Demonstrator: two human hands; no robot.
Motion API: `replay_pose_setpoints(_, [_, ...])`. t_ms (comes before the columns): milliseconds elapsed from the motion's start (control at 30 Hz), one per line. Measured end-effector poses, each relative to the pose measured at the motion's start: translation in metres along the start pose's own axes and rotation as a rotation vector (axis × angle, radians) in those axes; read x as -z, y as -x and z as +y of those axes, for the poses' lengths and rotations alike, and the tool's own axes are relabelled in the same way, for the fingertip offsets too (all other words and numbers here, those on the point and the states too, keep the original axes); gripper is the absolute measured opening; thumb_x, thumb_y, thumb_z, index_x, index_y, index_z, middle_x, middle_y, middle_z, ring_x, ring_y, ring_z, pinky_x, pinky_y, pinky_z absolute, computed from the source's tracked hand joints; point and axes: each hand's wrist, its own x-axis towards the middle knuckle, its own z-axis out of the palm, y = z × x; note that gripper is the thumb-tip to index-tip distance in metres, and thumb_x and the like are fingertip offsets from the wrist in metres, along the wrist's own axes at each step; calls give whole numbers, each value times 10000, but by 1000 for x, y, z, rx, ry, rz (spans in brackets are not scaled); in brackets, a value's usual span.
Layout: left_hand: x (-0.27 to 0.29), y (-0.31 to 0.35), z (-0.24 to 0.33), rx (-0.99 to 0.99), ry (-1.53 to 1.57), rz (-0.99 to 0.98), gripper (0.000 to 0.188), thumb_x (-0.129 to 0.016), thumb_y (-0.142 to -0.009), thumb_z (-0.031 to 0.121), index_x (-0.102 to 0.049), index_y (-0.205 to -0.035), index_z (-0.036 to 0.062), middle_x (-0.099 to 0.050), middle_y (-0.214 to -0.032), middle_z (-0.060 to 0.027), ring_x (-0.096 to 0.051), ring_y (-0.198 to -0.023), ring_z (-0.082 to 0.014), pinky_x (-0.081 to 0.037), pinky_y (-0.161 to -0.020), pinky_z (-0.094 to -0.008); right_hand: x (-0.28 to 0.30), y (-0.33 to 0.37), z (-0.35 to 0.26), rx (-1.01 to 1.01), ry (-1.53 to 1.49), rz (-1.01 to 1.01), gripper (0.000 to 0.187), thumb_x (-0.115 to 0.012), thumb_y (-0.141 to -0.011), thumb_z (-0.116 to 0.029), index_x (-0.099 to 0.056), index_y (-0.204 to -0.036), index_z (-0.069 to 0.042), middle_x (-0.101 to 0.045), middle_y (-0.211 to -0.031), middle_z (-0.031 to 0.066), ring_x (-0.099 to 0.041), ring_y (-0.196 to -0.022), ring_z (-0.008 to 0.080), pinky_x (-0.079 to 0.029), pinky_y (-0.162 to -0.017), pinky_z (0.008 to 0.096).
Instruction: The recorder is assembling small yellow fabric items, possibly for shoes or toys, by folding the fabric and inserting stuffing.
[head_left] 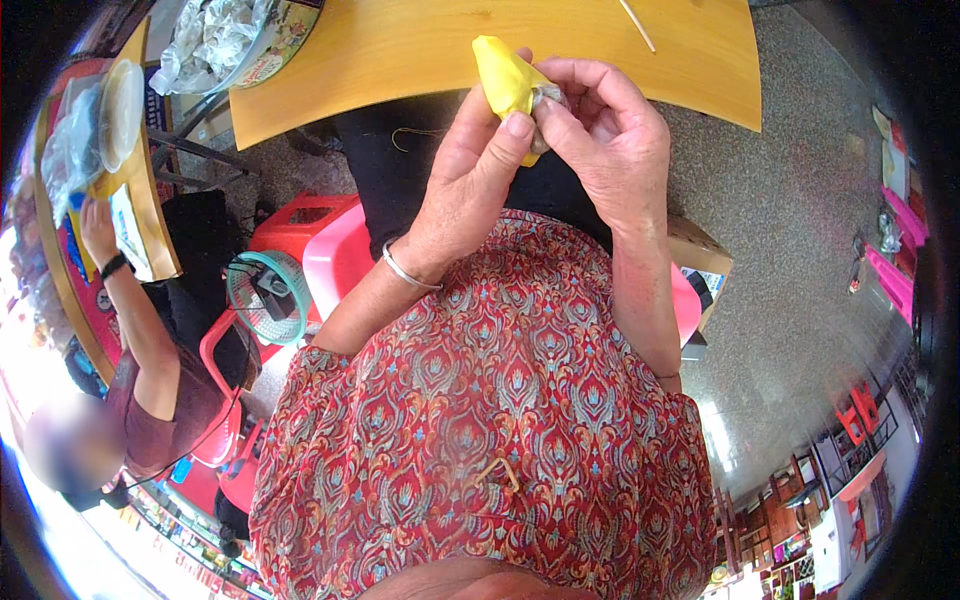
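A small yellow pouch-like piece (503,75), seemingly of cloth, is held up in front of me near the table's edge. My left hand (462,185) grips it, thumb pressed against its lower part, and a pale bangle (400,270) circles that wrist. At the piece's right side a greyish-white wad (548,95) shows. My right hand (620,150) pinches this wad between thumb and curled fingers, against the yellow piece. Whether the wad sits inside the piece or only against it is hidden by my fingers.
A thin stick (637,25) lies on the wooden table (400,60). At its left end stands a tub (265,65) of whitish plastic-wrapped stuff. A co-worker's hand (97,230) works at another table on the left. Below are a teal basket (270,297), a pink stool (335,255) and a cardboard box (705,262).
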Motion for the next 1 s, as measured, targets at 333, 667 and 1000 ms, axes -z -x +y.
replay_pose_setpoints(333, [-3,-9,15,42,-16,165,444,-595,-910,75,-429,-1303,-49,-592,-1136,-109,-586,-1015,-169,-498,-865,-288,-2,0,-1,159,323,82,254,-669,-798,8,-604,-1044,21,-643,-959,61,-621,-827,113,-528,-749,256])
replay_pose_setpoints(667, [-3,-9,16,69,0,230,343,-568,-918,83,-479,-1209,-75,-633,-1057,-127,-627,-932,-171,-543,-781,-293,4,14,-5,12,-220,-30,370,-612,-829,66,-550,-1192,25,-606,-1098,110,-590,-1006,162,-483,-888,277])
replay_pose_setpoints(1000, [-4,-6,12,139,68,188,319,-558,-919,101,-496,-1198,-41,-618,-1117,-112,-608,-850,-123,-493,-773,-239,0,12,9,64,243,116,251,-720,-746,15,-665,-987,-28,-660,-921,53,-635,-794,101,-514,-732,234])
